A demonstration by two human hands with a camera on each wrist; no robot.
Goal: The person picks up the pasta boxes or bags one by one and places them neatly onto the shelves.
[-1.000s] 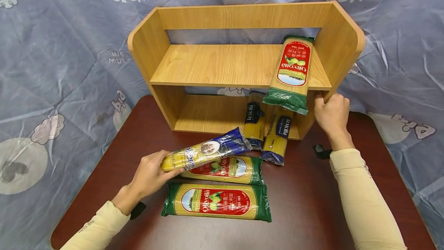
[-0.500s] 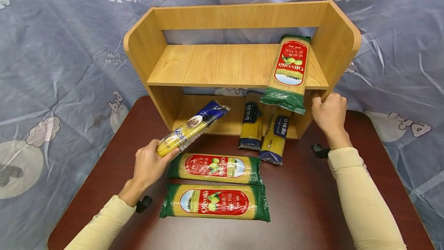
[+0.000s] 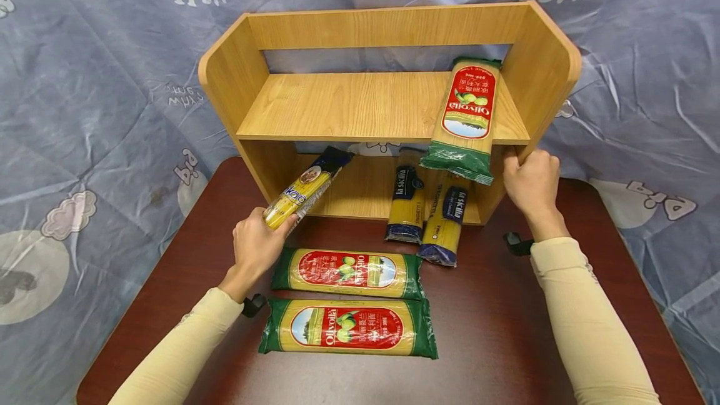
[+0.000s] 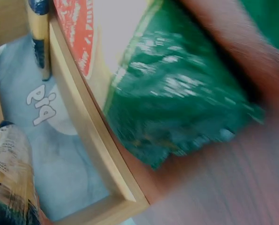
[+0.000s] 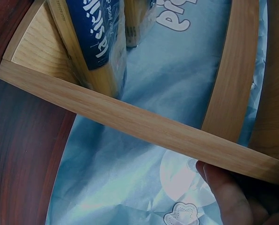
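My left hand (image 3: pixel 257 239) grips the near end of a yellow spaghetti packet (image 3: pixel 298 195) with a dark blue end. That packet slants up and away, its blue end over the lower left compartment of the wooden shelf (image 3: pixel 360 105). In the left wrist view the packet (image 4: pixel 11 173) shows at the lower left edge. My right hand (image 3: pixel 533 183) holds the shelf's right side panel (image 5: pixel 130 126) just below the upper board. Near it, two blue-labelled spaghetti packets (image 3: pixel 406 205) lean out of the lower right compartment, ends over the table.
A green-and-red spaghetti packet (image 3: pixel 469 105) lies on the upper board at the right, its end overhanging. Two similar packets, an upper one (image 3: pixel 345 274) and a nearer one (image 3: pixel 349 327), lie crosswise on the dark red table (image 3: pixel 478 342). A printed cloth (image 3: pixel 112 111) hangs behind.
My left hand has swung the yellow packet from above the table packets up and left, its blue end turning toward the lower left compartment. The right hand keeps its hold on the side panel.
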